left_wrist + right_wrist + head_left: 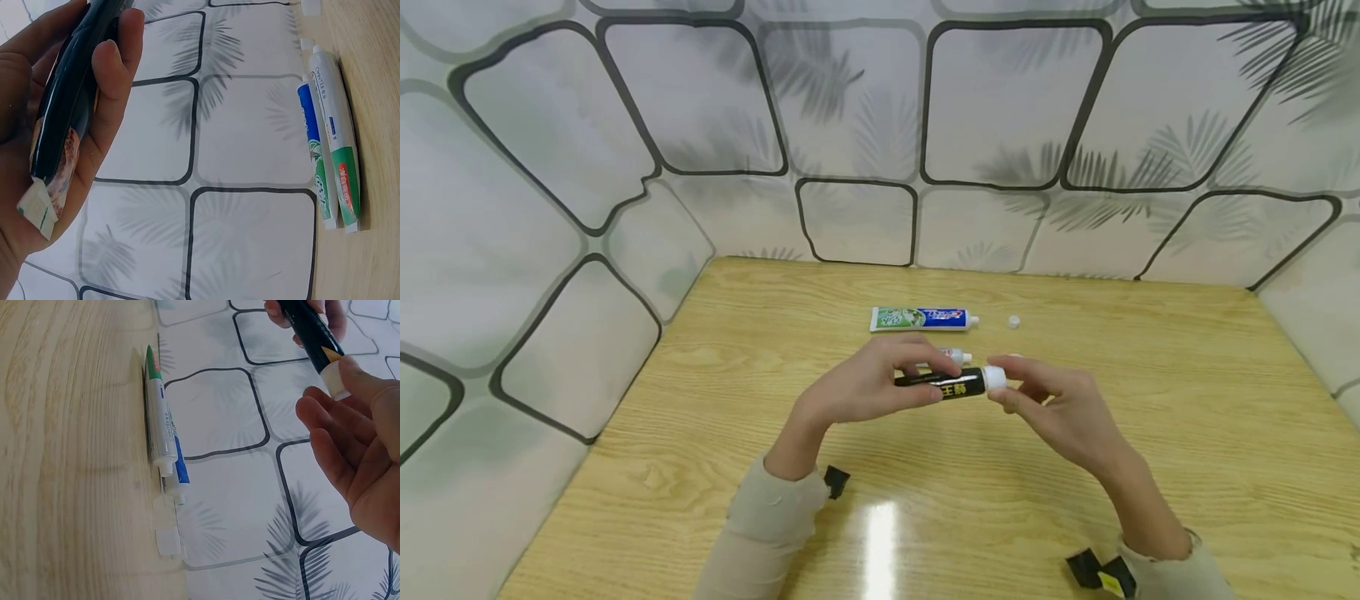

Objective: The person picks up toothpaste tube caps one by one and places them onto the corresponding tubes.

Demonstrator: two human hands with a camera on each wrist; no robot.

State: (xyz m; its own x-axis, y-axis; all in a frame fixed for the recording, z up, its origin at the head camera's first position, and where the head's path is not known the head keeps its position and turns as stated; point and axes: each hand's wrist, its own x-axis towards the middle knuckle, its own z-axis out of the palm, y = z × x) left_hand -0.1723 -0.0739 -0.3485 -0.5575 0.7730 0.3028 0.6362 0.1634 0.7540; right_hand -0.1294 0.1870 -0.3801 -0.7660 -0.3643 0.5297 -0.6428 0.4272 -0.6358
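A black toothpaste tube [964,385] with yellow lettering is held in my left hand [865,383], raised over the table and lying roughly sideways. In the left wrist view the fingers wrap round the tube [69,94], and its pale crimped end [39,209] sticks out near the palm. On the tube's other end sits a white cap [995,378]. My right hand [1067,408] pinches that cap with thumb and fingertips. The right wrist view has the thumb lying against the cap [335,380], with the other fingers loosely bent beside it.
Beyond the hands, a green and blue toothpaste tube [921,319] lies on the wooden table [700,400], its nozzle bare. A white and green tube [337,137] lies next to it, mostly behind my left hand in the head view. A loose white cap [1013,322] lies right of them. Patterned walls [857,221] border the table.
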